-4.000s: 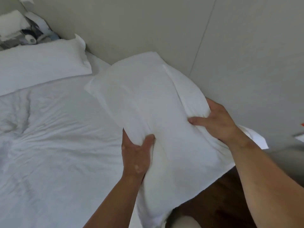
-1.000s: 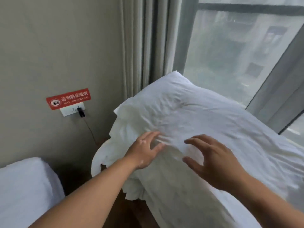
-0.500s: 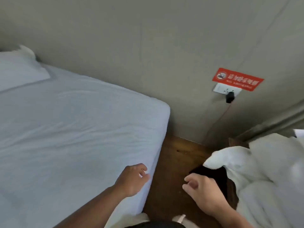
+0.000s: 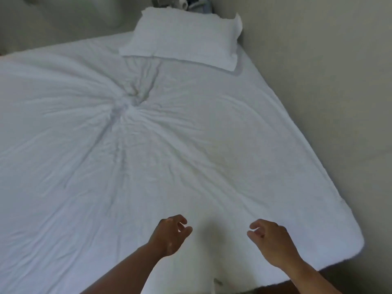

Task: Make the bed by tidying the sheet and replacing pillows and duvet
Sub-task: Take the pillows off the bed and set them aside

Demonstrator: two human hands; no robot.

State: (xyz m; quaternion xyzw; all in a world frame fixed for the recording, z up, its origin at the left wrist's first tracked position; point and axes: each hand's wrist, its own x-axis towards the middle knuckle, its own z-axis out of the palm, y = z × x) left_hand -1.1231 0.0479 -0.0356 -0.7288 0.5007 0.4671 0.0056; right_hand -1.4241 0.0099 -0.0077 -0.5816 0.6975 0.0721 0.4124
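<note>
Head view, looking along the bed (image 4: 347, 247) toward its far end. Half a second ago the camera faced the bed's corner, a red sign and socket on the wall, and a heap of white bedding at the right edge. None of these three now shows. Four seconds ago both hands gripped a pillow, and now they hold nothing.

The white sheet (image 4: 191, 145) covers the mattress and is heavily creased, its folds radiating from a twisted knot left of centre. One pillow (image 4: 182, 37) lies flat at the far end, its right corner against the wall (image 4: 318, 81). Blurred clutter (image 4: 184, 3) sits beyond it.

The left hand (image 4: 169, 236) and the right hand (image 4: 269, 240) are held apart over the near part of the sheet. The palms face each other, and the fingers are loosely curled and separated. Whether they touch the cloth cannot be told. Dark floor (image 4: 318, 279) shows at the lower right, below the right forearm.
</note>
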